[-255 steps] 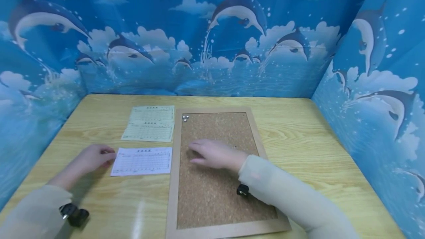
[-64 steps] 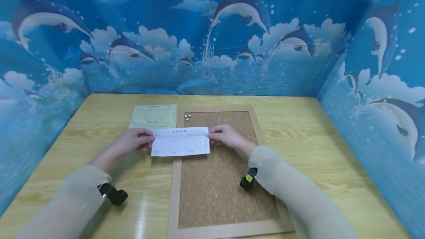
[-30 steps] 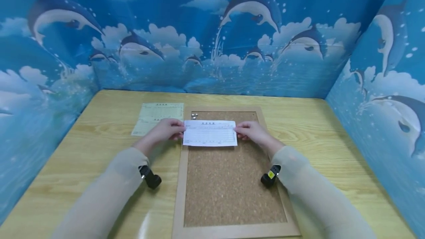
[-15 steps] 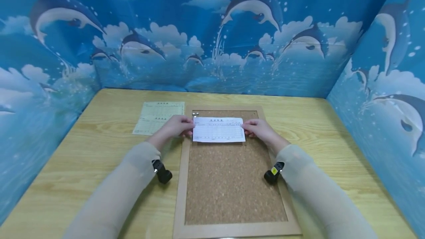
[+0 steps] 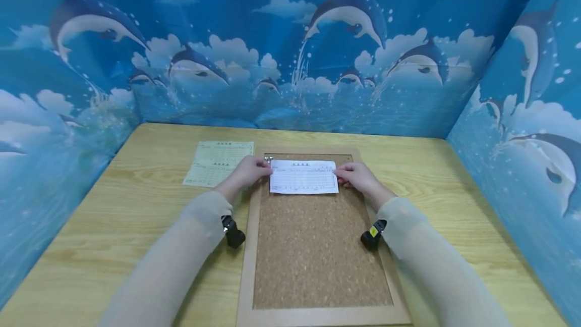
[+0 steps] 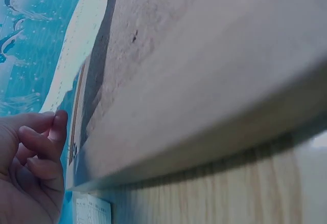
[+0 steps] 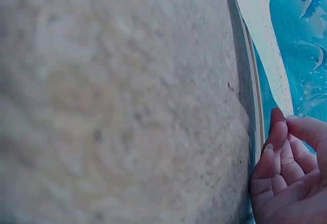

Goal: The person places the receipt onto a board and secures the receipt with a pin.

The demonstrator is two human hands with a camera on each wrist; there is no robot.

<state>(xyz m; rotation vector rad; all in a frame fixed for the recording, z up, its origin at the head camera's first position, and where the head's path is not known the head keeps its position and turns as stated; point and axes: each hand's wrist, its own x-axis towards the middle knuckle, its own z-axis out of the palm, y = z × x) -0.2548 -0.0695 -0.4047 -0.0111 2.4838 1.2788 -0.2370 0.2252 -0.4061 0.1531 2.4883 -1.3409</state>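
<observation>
A white printed form [image 5: 303, 178] is stretched between my two hands over the upper part of the framed cork board [image 5: 322, 251]. My left hand [image 5: 247, 171] pinches its left edge between thumb and fingers. At the right edge my right hand [image 5: 359, 178] does the same. Both wrist views show the paper [image 6: 82, 35] raised off the cork, with a dark shadow under it. Small silver pushpins [image 5: 269, 158] sit at the board's top left corner, partly hidden behind the form and left hand.
Pale green printed forms [image 5: 222, 151] lie on the wooden table [image 5: 150, 175] left of the board, partly covered by my left hand. Blue dolphin-print curtains [image 5: 290, 100] stand along the table's back and sides.
The white form, earlier flat on the table left of the board, was lifted by both hands and carried right over the cork. In the last second it shifts slightly further right.
</observation>
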